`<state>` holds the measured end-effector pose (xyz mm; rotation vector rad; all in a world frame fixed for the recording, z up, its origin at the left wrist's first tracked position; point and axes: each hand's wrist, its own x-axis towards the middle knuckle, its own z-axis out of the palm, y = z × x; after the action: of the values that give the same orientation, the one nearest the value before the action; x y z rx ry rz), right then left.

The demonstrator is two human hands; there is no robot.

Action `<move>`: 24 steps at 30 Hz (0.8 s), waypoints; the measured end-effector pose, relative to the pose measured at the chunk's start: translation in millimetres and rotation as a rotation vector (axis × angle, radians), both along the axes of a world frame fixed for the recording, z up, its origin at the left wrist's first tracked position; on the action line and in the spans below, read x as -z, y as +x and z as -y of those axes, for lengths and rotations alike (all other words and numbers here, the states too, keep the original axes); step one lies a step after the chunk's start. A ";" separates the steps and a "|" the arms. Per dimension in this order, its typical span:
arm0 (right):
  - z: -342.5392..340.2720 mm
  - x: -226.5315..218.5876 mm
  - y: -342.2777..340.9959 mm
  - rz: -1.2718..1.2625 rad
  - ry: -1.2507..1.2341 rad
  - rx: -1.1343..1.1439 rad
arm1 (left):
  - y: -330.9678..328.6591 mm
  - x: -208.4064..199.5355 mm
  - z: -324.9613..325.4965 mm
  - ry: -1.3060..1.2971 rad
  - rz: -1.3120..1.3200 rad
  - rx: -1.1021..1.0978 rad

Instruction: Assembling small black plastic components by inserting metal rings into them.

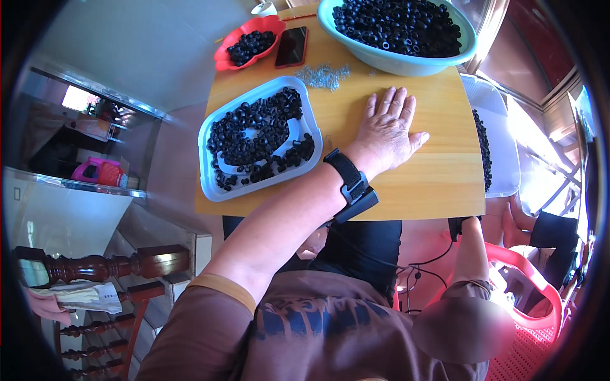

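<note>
My left hand [389, 129] lies flat on the wooden table [432, 184], palm down and fingers spread, holding nothing. A black strap with a small device circles that wrist. Left of it stands a pale blue tray [206, 181] of small black ring-like parts, some of them around a white divider. Beyond my fingertips lies a loose pile of small clear pieces [324, 77], too tiny to name. My right forearm [471, 254] reaches down beside the table's near right corner; the hand itself is hidden beneath the tabletop.
A large light-blue basin [406, 65] of black parts stands at the far right. At the far left are a red flower-shaped bowl [219, 60] and a phone [292, 46]. A clear plastic bin [505, 140] sits beyond the right edge, near a red chair [540, 286].
</note>
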<state>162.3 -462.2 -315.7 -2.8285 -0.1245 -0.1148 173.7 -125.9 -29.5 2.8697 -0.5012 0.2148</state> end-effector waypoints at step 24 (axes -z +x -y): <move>-112.5 -72.9 -152.1 -0.421 0.015 -0.140 | -1.3 -4.6 0.6 0.000 -0.096 -0.010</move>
<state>10.2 -349.8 -242.7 -2.7478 -0.2236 0.5036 172.3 -126.5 -24.9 2.8663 -0.4689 0.0777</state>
